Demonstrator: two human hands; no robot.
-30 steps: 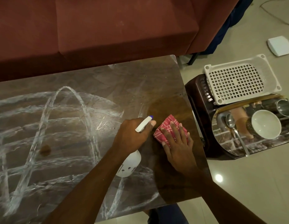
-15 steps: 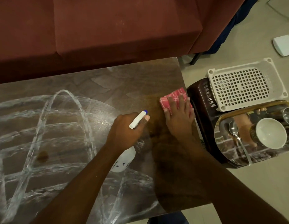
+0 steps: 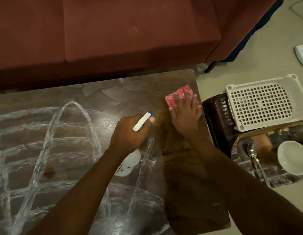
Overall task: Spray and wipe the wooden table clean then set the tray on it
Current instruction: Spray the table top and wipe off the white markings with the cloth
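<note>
The wooden table (image 3: 99, 106) is streaked with white foamy arcs over its left and middle; a strip along its right side looks dark and wiped. My left hand (image 3: 130, 131) grips a white spray bottle (image 3: 128, 165) with a blue nozzle tip, held above the table's middle. My right hand (image 3: 185, 116) presses flat on a folded red checked cloth (image 3: 177, 96) near the table's far right corner. The mirrored tray (image 3: 245, 170) rests to the right, off the table, carrying a white bowl (image 3: 293, 158) and a spoon (image 3: 253, 152).
A dark red sofa (image 3: 130, 34) runs along the table's far edge. Right of the table a white perforated basket (image 3: 262, 102) lies on a dark brown stool (image 3: 217, 116). A brown spot (image 3: 49, 170) marks the table's left part. A white object (image 3: 302, 54) lies on the floor.
My right hand has slid the red cloth away from me along the table's right side, toward the far corner. My left hand with the bottle stayed about in place.
</note>
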